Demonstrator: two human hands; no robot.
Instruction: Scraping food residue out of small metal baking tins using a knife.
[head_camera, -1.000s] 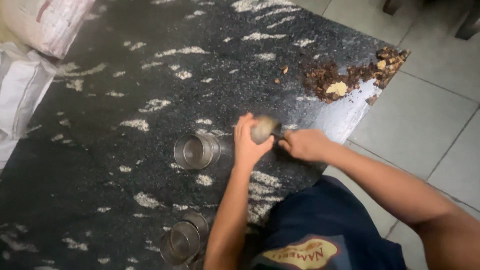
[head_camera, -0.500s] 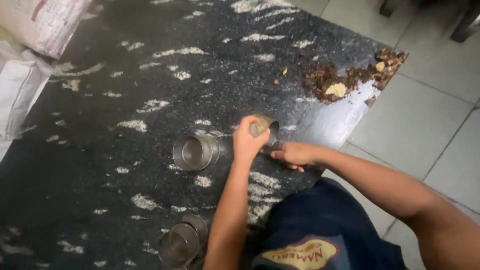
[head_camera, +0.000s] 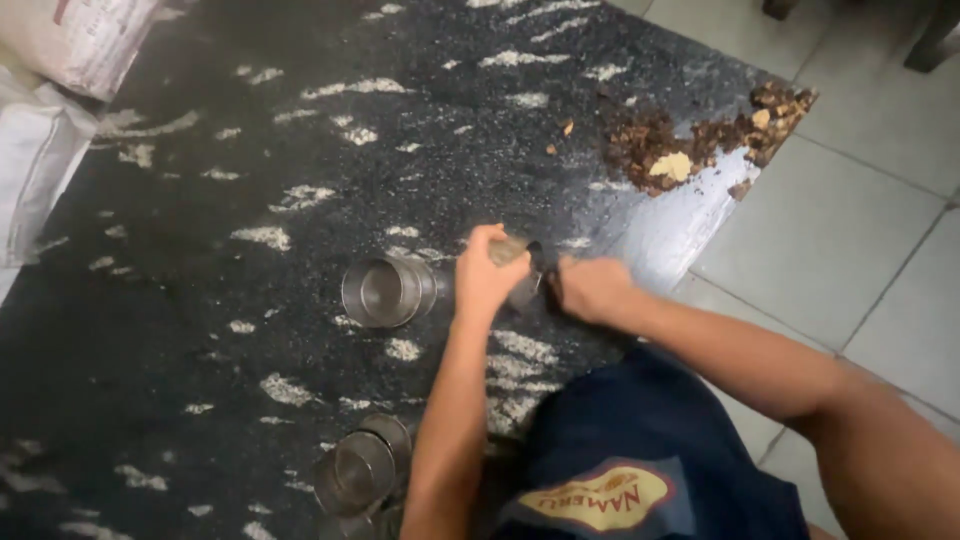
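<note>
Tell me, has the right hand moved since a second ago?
Yes. The right hand has slid down toward the person, off the small object held in the left hand, judged against the metal tin lying nearby.

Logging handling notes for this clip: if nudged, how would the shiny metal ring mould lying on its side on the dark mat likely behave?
The shiny metal ring mould rests on its curved wall, so it would probably roll. It looks thin and hollow, so likely light and stiff. The speckled dark mat looks gritty, which may slow it.

A home floor workplace: dark speckled mat (head_camera: 250, 330) over pale tiles (head_camera: 850, 220), woven sacks (head_camera: 40, 150) alongside.
</note>
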